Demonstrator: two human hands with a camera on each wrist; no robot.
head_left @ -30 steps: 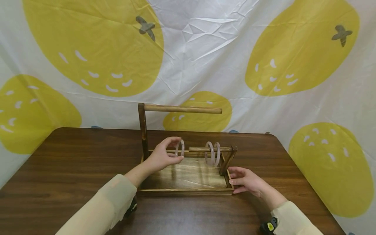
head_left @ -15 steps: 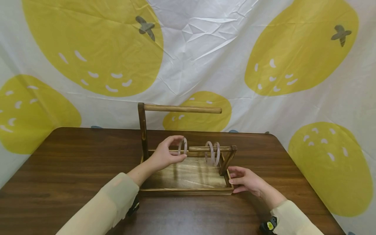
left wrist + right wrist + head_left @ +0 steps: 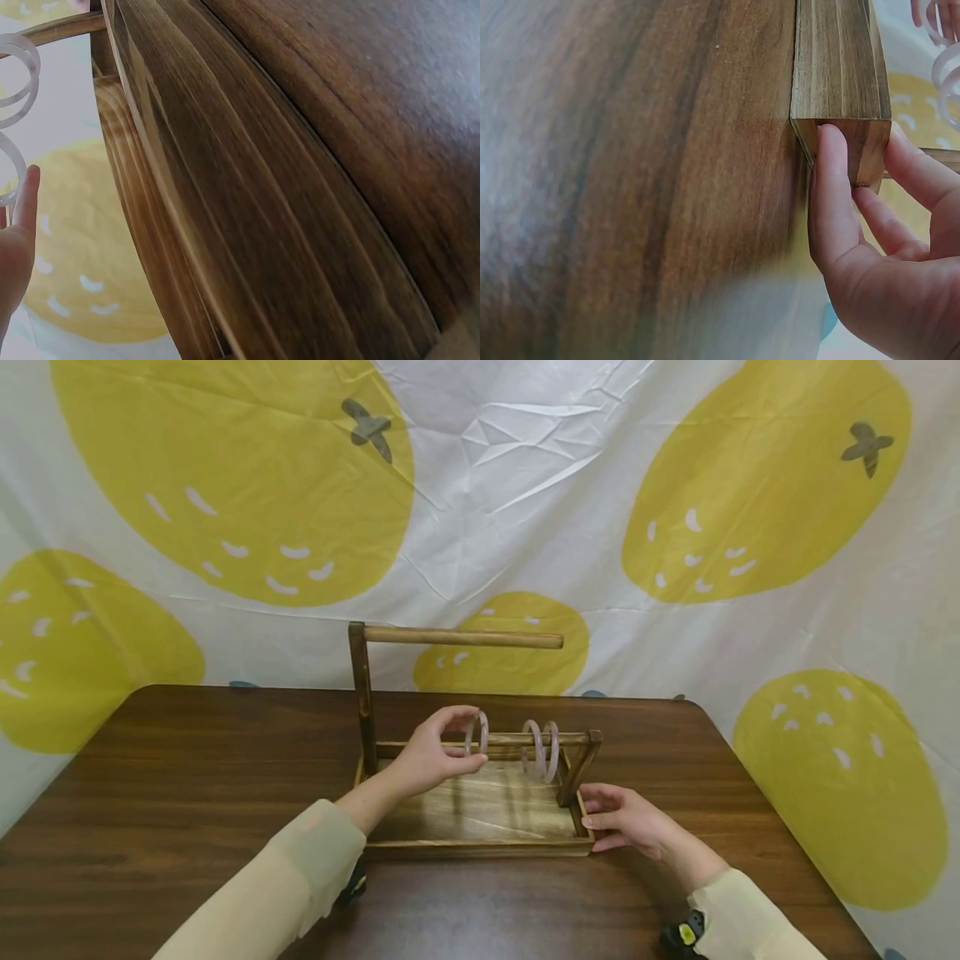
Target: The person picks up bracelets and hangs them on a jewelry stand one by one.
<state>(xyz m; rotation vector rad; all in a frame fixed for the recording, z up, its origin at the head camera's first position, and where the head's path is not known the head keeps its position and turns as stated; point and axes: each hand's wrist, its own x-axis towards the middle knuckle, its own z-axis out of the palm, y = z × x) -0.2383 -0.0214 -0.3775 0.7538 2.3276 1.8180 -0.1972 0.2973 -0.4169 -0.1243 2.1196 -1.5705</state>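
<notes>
My left hand (image 3: 431, 756) pinches a pale, translucent bangle (image 3: 483, 735) between thumb and fingers, holding it upright at the free end of the lower rod (image 3: 508, 739) of a wooden jewellery stand (image 3: 480, 849). Two similar bangles (image 3: 553, 753) hang on that rod, towards its post on the right. My right hand (image 3: 630, 822) grips the right end of the stand's tray. In the right wrist view its fingers (image 3: 831, 154) lie against the end wall, with another digit at the rim. The left wrist view catches only part of the left hand (image 3: 13, 251) and its bangle.
An upper rod (image 3: 465, 637) juts rightward from a taller post (image 3: 363, 693) on the stand's left, above the left hand. The stand rests on a dark wooden table (image 3: 225, 793). A white cloth with yellow fruit print (image 3: 517, 510) hangs behind.
My left hand has carried the bangle a little to the right, up to the free end of the lower rod. The right hand and the two hanging bangles have stayed put.
</notes>
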